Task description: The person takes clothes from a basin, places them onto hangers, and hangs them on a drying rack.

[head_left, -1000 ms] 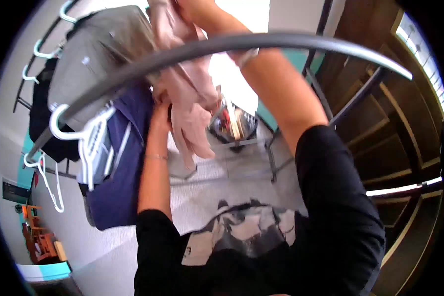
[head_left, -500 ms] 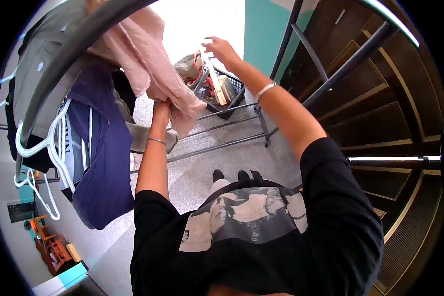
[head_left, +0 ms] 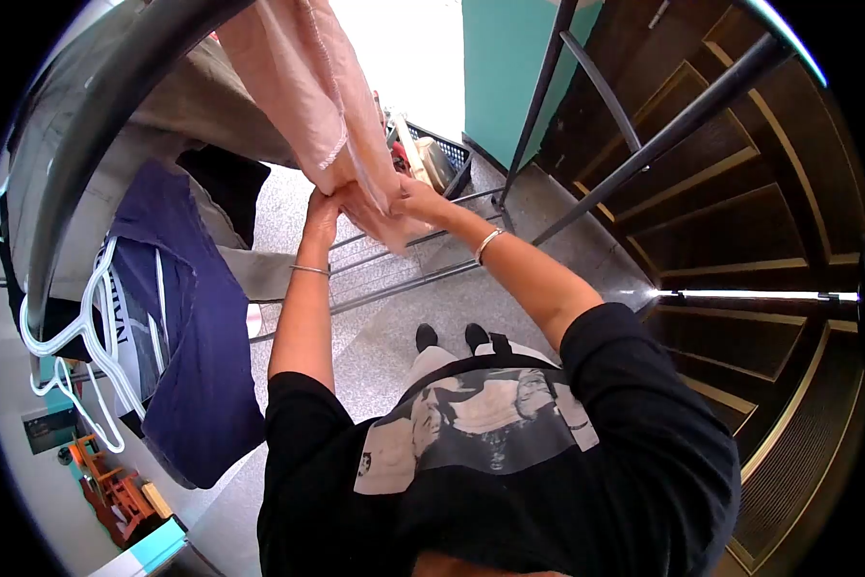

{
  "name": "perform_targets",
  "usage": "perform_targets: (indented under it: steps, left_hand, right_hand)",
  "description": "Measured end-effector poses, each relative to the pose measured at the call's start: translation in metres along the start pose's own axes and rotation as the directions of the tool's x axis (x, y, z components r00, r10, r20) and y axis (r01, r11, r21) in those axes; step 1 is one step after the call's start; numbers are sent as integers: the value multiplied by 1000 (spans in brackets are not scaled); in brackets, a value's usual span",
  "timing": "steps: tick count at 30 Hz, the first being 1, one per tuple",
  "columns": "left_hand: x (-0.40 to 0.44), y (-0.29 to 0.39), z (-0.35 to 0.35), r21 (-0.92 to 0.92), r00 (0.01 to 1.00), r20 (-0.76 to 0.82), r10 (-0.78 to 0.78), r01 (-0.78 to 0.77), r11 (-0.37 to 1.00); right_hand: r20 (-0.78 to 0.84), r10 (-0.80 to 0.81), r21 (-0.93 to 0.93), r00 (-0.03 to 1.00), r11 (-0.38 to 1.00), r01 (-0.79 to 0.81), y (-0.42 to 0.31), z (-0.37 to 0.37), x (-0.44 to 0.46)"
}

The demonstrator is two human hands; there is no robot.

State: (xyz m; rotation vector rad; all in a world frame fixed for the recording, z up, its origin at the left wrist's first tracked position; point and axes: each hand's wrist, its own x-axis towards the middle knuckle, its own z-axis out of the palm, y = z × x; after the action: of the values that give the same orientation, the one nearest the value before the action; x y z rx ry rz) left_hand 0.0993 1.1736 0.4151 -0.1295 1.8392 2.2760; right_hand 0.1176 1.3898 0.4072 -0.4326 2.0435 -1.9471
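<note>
A pink garment (head_left: 303, 91) hangs down at the upper middle, its upper part running out of view behind the rack's curved bar. My left hand (head_left: 323, 208) is closed on its lower left edge, with the fingers partly covered by cloth. On the opposite edge my right hand (head_left: 417, 200) pinches the fabric, and the lower end hangs loosely between both hands. Left of it, a navy blue garment (head_left: 197, 337) and grey-brown clothes (head_left: 211, 101) hang on the rack, close to my left forearm. White hangers (head_left: 91, 322) hook over the bar beside the navy garment.
The dark metal rack (head_left: 115, 106) curves over the left side, with lower rails (head_left: 394, 282) crossing ahead of me. Behind them stands a black basket (head_left: 457, 163) of assorted items. A dark panelled door (head_left: 731, 240) is at right. Wooden furniture (head_left: 120, 495) stands lower left.
My right hand has come down and left from above the basket onto the pink garment's edge. My left hand still holds the garment, which now hangs across part of the basket.
</note>
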Motion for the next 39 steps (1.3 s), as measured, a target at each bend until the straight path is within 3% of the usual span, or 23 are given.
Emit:
perform_targets:
  steps: [2,3,5,7,9,11,13,14,15,18,19,22,24,29,32,35,38,39]
  left_hand:
    - [1,0,2,2,1000,12,10,-10,1000]
    - [-3,3,7,3,999,8,32,-32,999]
    - [-11,9,14,57,997,2,74,-74,996]
    - [-1,-10,-5,-7,998,-34,51,-51,999]
    - [-1,-17,-10,-43,996,-94,10,-14,999]
    - [10,-33,-23,159,981,-155,115,-90,983]
    - [11,-48,-31,-14,955,-255,155,-164,986]
    - [5,-38,-30,-189,956,-280,84,-141,972]
    - [4,-46,-38,-210,958,-278,62,-124,970]
    - [-22,-65,-47,-288,963,-271,-9,-73,955]
    - [-33,-70,-44,-315,963,-266,-33,-54,947]
    - [-56,-59,-20,-491,990,-110,-91,25,871]
    - [-66,-57,-16,-275,993,-80,-83,59,960]
    - [-62,-78,-31,-71,996,-83,-23,17,997]
    - [-56,-93,-48,80,993,-108,48,-39,996]
    - [-47,-110,-76,257,973,-143,184,-143,956]
    - [-46,-122,-107,363,937,-206,281,-194,911]
    - [-58,-102,-95,339,940,-265,217,-120,933]
  right_hand:
    - [-30,65,-105,997,992,-68,-5,7,-6]
    - [-72,108,-64,992,992,-112,-4,16,-8]
    - [-116,33,-137,993,989,-49,-1,29,-14]
    - [-162,-68,-263,984,964,24,29,43,-4]
    - [-147,-44,-376,988,926,-15,19,53,-11]
    - [-143,1,-422,990,905,-62,23,66,-15]
    - [-126,-56,-446,990,895,-6,21,75,-18]
    - [-116,-84,-457,990,889,22,17,79,-21]
    - [-139,-259,-420,956,890,180,0,83,-25]
    - [-48,-174,-617,984,779,108,17,90,-24]
    - [-127,-255,-528,959,835,152,28,98,-20]
    - [-83,-143,-571,986,818,70,33,102,-15]
    - [-140,-107,-561,984,828,10,29,105,-16]
    - [-133,-109,-471,985,882,34,15,100,-29]
    - [-136,-56,-645,989,763,-45,-9,85,-41]
    - [-111,-109,-686,988,728,3,15,71,-40]
    - [-255,-59,-662,965,738,-129,17,52,-50]
    - [-256,-52,-703,965,695,-149,17,47,-53]
